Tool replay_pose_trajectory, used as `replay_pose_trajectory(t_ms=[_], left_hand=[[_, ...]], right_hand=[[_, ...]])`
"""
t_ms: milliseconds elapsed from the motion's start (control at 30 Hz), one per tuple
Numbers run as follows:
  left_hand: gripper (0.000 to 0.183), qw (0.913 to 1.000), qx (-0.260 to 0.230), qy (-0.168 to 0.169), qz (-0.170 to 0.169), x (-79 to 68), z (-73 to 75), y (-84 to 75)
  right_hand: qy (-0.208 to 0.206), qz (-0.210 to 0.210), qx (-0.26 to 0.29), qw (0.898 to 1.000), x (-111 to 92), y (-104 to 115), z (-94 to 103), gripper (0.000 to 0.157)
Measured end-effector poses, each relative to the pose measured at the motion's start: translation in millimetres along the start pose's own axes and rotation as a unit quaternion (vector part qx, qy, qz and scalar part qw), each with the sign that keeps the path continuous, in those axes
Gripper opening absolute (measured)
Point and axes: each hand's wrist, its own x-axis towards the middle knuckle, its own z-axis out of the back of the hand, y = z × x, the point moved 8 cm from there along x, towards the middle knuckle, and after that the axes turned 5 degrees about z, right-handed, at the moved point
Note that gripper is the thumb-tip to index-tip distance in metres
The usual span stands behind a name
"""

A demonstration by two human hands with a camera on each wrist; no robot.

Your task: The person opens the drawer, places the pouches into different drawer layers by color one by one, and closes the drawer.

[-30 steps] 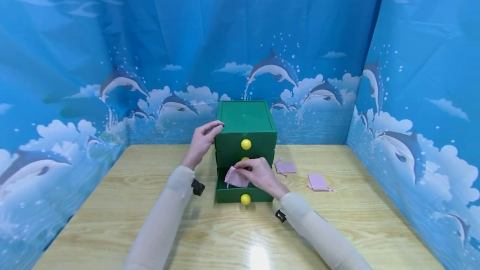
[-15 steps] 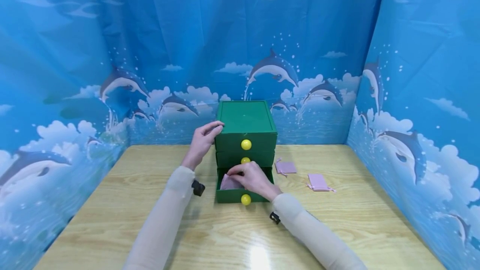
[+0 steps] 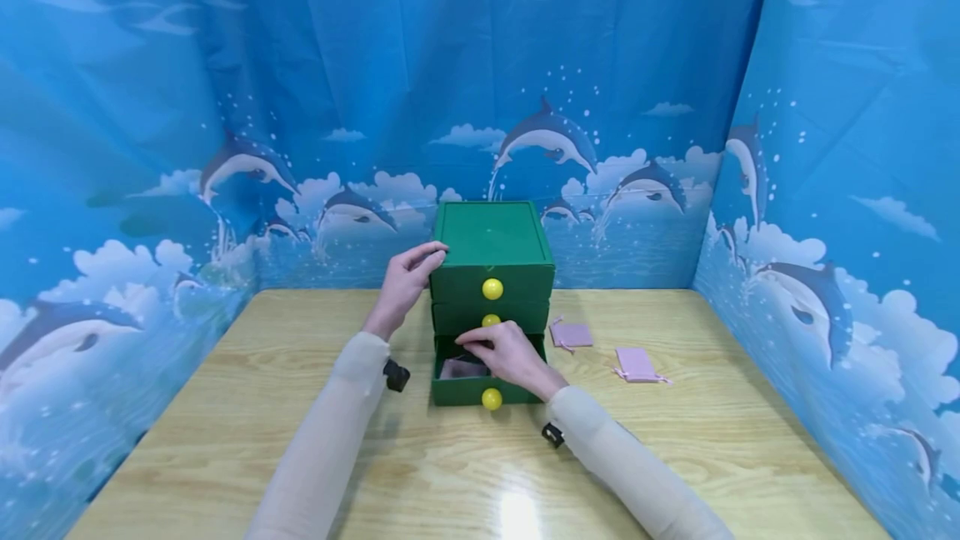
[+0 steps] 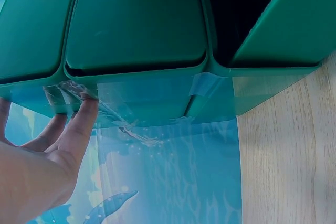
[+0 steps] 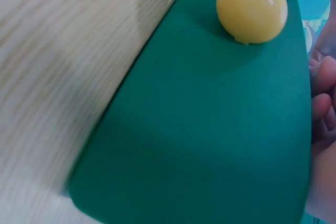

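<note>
A small green drawer cabinet with yellow round knobs stands in mid-table. Its bottom drawer is pulled out. Inside, at the drawer's left, lies a pink drawstring pouch, partly hidden by the front panel. My right hand hovers over the drawer, thumb and index finger apart, with nothing visible between them. In the right wrist view the drawer's front hides most of that hand. Against the cabinet's upper left side rests my left hand, and the left wrist view shows its fingertips touching the taped side wall.
Two more pink pouches, a nearer one and a farther one, lie on the wooden table to the right of the cabinet. A blue dolphin-print curtain surrounds the table at the back and sides.
The pouch has gone from my right hand's pinch down into the bottom drawer, and the right fingers have let go. The right hand shifted slightly left and lower. My left hand stayed put.
</note>
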Motion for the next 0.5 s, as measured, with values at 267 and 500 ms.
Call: replay_pose_trajectory(t_ms=[267,500], left_hand=[[0.038,1.0000,0.006,0.000,-0.002,0.2,-0.2,-0.4],[0.038,0.9998,0.016,-0.007,-0.004,-0.2,0.2,-0.5]], right_hand=[[-0.022,0.026,0.064,0.997,-5,-1,5.7,0.021],[-0.063,0.031,0.097,0.993,-13,-7,16.4,0.023]])
